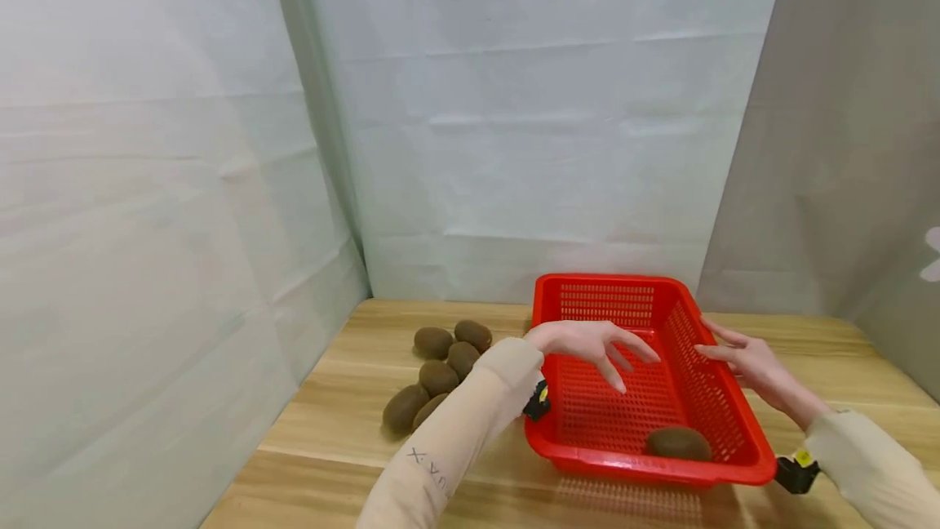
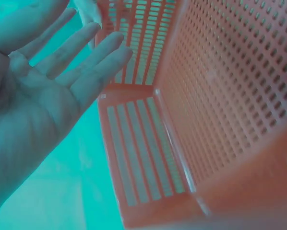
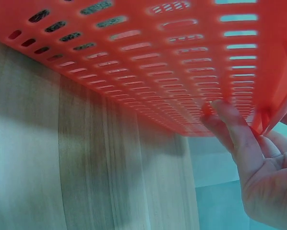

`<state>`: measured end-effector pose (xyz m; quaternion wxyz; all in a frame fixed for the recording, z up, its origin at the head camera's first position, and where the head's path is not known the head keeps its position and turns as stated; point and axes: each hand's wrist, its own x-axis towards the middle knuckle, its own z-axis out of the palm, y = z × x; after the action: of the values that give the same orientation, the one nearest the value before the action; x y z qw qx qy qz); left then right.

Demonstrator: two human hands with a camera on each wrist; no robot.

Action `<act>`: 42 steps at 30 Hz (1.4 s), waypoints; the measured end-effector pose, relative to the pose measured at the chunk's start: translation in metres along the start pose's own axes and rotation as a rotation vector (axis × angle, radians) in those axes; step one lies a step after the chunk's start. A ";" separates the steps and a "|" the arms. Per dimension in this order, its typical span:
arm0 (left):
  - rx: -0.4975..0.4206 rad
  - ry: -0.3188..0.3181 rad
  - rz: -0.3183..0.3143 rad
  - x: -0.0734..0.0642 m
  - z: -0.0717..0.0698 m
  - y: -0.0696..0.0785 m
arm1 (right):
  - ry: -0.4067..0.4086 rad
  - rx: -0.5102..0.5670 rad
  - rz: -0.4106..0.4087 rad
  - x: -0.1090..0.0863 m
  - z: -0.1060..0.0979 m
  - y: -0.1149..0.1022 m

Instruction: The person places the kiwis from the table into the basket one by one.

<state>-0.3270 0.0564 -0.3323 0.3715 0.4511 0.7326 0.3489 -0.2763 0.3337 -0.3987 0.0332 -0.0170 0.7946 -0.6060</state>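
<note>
A red plastic basket (image 1: pixel 615 472) with slotted walls stands on the table. One brown kiwi (image 1: pixel 679 443) lies inside it, at the near right corner. My left hand (image 1: pixel 598 345) hovers over the basket's inside, palm down, fingers spread and holding nothing; the left wrist view shows its bare palm (image 2: pixel 38 96). On the right side, my right hand (image 1: pixel 756 362) grips the basket's rim. Seen from the right wrist, fingers (image 3: pixel 237 129) lie against the outside of the slotted wall, under the rim.
Several kiwis (image 1: pixel 438 378) sit in a cluster on the wooden table (image 1: pixel 316 431) left of the basket, partly hidden by my left sleeve (image 1: pixel 455 439). Pale cloth (image 1: pixel 514 145) hangs behind the table and along both sides.
</note>
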 end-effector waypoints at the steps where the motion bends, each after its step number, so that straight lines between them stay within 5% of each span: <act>1: -0.006 0.016 0.007 -0.004 -0.002 -0.002 | -0.006 0.008 0.000 0.000 -0.001 0.000; 13: -0.110 0.130 0.102 -0.051 -0.028 -0.029 | -0.031 0.052 0.010 0.000 -0.003 -0.005; 19: -0.123 0.186 0.091 -0.078 -0.038 -0.047 | -0.037 0.039 0.010 0.001 -0.004 -0.003; 26: -0.118 0.275 0.151 -0.099 -0.049 -0.062 | -0.031 0.029 0.012 0.000 -0.006 -0.003; 42: -0.081 0.422 0.062 -0.173 -0.058 -0.111 | -0.040 0.050 0.010 0.000 -0.006 -0.005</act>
<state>-0.3667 -0.1516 -0.3583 0.2168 0.3748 0.7654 0.4762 -0.2766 0.3385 -0.3926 0.0526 -0.0244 0.7783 -0.6252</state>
